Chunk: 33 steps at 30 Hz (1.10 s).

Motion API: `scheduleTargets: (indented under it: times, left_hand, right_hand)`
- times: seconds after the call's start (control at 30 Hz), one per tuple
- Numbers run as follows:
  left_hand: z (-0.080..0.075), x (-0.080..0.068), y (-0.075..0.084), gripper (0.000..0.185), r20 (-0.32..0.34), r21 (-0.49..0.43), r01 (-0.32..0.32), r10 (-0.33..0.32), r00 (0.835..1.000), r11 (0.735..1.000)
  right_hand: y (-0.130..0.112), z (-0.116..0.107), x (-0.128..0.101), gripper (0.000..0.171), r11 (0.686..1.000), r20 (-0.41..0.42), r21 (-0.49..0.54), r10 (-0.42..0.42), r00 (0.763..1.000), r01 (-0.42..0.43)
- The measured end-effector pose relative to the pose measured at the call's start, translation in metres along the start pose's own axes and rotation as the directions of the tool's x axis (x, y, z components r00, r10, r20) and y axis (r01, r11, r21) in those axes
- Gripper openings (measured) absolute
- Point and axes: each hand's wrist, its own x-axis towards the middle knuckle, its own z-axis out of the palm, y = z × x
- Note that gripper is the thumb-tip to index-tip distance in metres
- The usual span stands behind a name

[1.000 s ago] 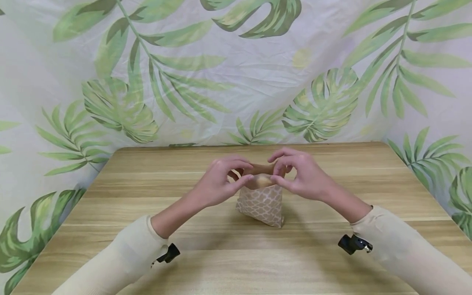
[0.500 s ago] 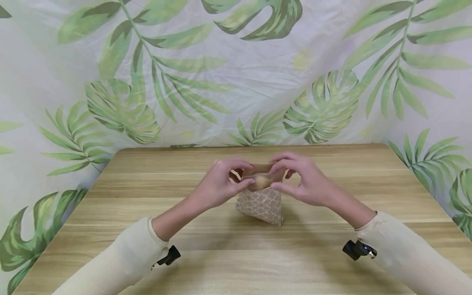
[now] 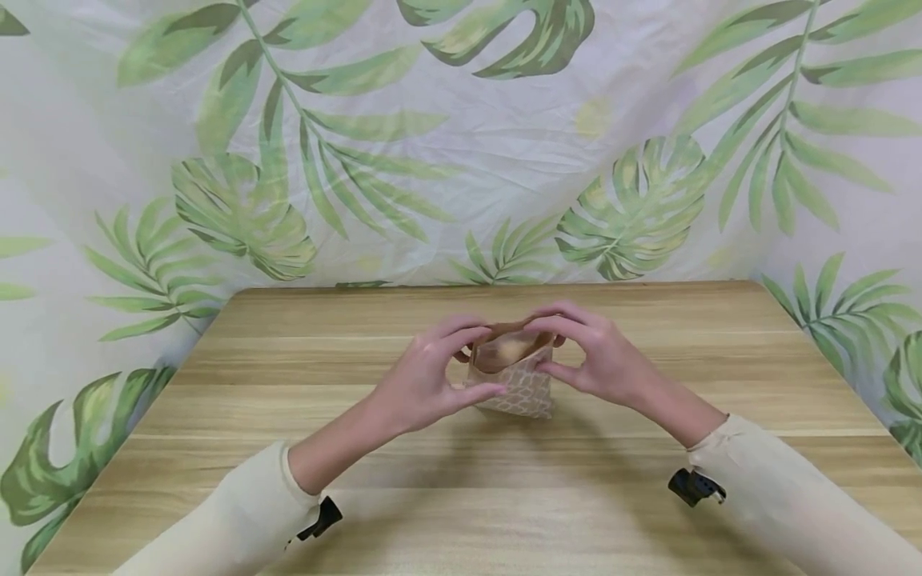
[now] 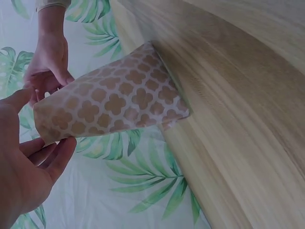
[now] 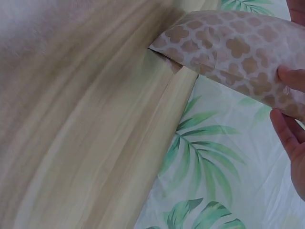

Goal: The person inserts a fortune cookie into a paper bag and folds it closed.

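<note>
A small brown paper bag (image 3: 529, 392) with a white quatrefoil lattice stands at the middle of the table, its mouth spread and turned toward the head camera. Inside, a pale yellowish patch shows, blurred. My left hand (image 3: 425, 376) holds the left side of the mouth, fingers curled at the rim and thumb along the front. On the opposite side my right hand (image 3: 601, 360) grips the rim, its fingers over the back and its thumb on the front corner. The left wrist view shows the patterned side of the bag (image 4: 114, 100) between both hands.
The wood-grain table (image 3: 288, 416) reaches back to a white cloth (image 3: 504, 160) printed with green leaves. Dark wrist cameras sit under both sleeves, the left camera (image 3: 320, 518) and the right camera (image 3: 694, 486).
The bag's mouth has widened and rounded out, and its base has shifted slightly back. My left thumb has slid down from the rim onto the front. My right thumb is lower too.
</note>
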Motion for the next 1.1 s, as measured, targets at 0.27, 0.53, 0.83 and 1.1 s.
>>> scheduleTargets:
  times: [0.27, 0.53, 0.83, 1.1]
  left_hand:
    - [0.001, -0.006, -0.01, 0.042, -0.023, 0.136, -0.169, 0.173, 0.985, 0.976]
    - [0.002, -0.007, -0.013, 0.034, 0.038, 0.182, -0.191, 0.187, 0.982, 0.965]
    - [0.004, -0.004, -0.014, 0.021, 0.095, 0.191, -0.142, 0.126, 0.988, 0.971]
    - [0.005, -0.002, -0.012, 0.016, 0.131, 0.199, -0.138, 0.113, 0.985, 0.97]
  right_hand:
    - [0.006, 0.003, 0.004, 0.048, 0.999, -0.018, -0.005, -0.038, 0.999, 0.038]
    - [0.006, 0.003, 0.003, 0.04, 0.999, 0.012, -0.037, 0.004, 1.0, -0.003]
    - [0.008, 0.007, 0.004, 0.036, 0.999, 0.047, -0.045, 0.031, 0.998, -0.029]
    - [0.009, 0.008, 0.005, 0.03, 0.999, 0.084, -0.045, 0.016, 0.996, -0.012]
